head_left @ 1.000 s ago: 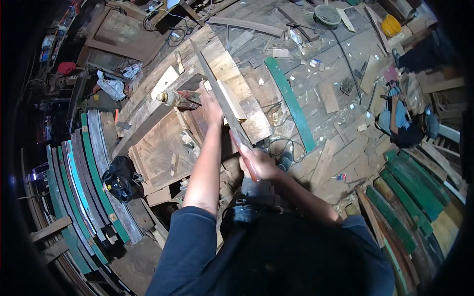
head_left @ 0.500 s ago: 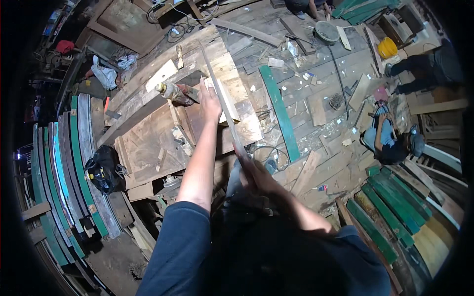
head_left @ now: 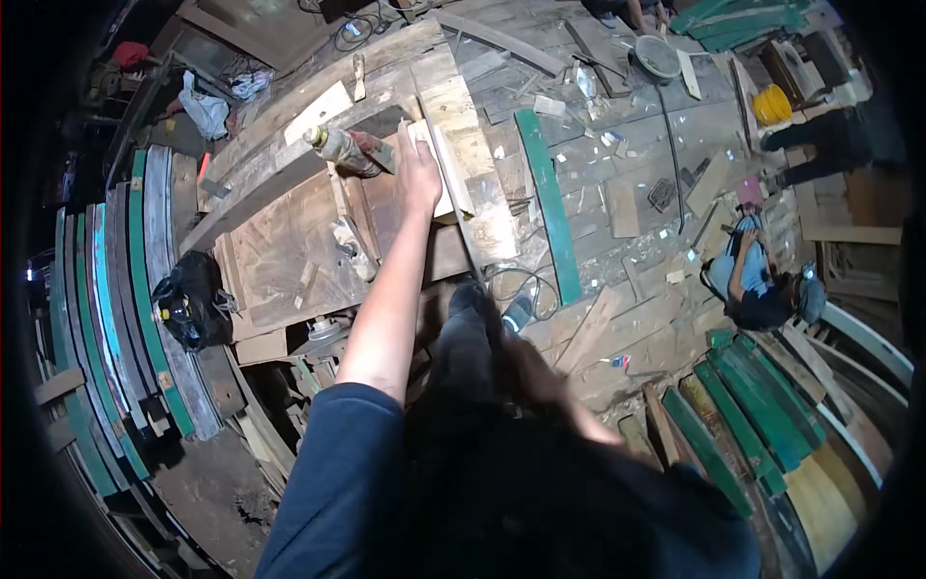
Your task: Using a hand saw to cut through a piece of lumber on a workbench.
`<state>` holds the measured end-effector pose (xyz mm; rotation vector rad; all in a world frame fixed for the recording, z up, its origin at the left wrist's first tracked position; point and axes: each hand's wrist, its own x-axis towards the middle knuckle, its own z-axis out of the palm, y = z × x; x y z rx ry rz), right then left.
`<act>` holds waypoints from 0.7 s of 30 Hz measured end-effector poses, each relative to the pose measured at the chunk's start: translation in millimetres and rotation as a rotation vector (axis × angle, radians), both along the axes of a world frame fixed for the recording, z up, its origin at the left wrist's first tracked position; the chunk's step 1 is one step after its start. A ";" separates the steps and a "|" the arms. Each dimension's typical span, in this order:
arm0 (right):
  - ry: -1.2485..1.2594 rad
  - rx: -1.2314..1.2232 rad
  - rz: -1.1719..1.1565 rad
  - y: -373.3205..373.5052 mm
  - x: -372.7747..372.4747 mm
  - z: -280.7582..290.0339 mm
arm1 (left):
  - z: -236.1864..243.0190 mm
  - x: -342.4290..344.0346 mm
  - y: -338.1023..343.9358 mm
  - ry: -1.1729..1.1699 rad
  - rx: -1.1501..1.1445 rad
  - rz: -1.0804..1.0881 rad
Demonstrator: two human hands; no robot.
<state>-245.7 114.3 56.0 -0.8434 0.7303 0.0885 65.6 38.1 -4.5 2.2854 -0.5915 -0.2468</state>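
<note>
My left hand (head_left: 418, 179) grips a pale wood block (head_left: 463, 198) on the workbench (head_left: 275, 256), fingers reaching forward over it. Right beside those fingers, the long thin blade of a handsaw (head_left: 464, 234) runs along the block. My right hand (head_left: 526, 372) is at the saw's near end, low in front of my body; it is dark and smeared by motion, and the handle is mostly hidden. A bottle (head_left: 338, 150) lies left of my left hand. Farther up the bench is a chisel-like tool (head_left: 360, 77) next to a pale board offcut (head_left: 318, 111).
Long boards (head_left: 135, 289) are stacked at left, beside a black plastic bag (head_left: 193, 299). A green plank (head_left: 548, 207) and scraps lie on the wooden floor. A seated person (head_left: 762, 280) is at right; green boards (head_left: 762, 396) lie below. A yellow bucket (head_left: 772, 104) stands at far right.
My right hand and the saw have drawn back toward my body, the blade's far end coming nearer the block. My left hand stays on the block. The view has shifted slightly.
</note>
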 end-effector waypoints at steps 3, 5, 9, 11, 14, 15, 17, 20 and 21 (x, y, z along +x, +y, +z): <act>-0.010 0.122 -0.033 -53.2 77.8 2.9 | -3.7 -0.8 -0.3 0.019 0.019 0.003; -0.085 0.149 -0.023 -55.6 102.4 -9.2 | -7.4 0.9 3.1 0.009 0.012 -0.011; -0.267 -0.171 -0.068 -38.1 102.8 -15.7 | -14.6 9.6 11.6 -0.004 -0.030 -0.006; -0.291 -0.472 -0.118 -34.4 85.5 -17.9 | -12.4 6.5 6.0 -0.026 -0.037 -0.003; -0.443 -0.988 -0.186 -36.6 67.9 -20.4 | -1.0 -1.3 2.1 0.000 -0.003 0.009; -0.408 -1.030 -0.214 -36.6 71.5 -24.9 | -3.3 0.5 1.1 0.013 0.011 0.007; -0.334 -0.980 -0.130 -41.5 82.4 -33.2 | -7.9 0.8 1.0 -0.037 0.020 -0.003; -0.278 -0.884 -0.064 -39.1 106.8 -34.8 | -25.4 13.1 4.9 -0.012 -0.064 -0.085; -0.295 -0.961 -0.116 -35.6 115.8 -26.0 | -31.2 16.2 9.4 -0.010 -0.054 -0.086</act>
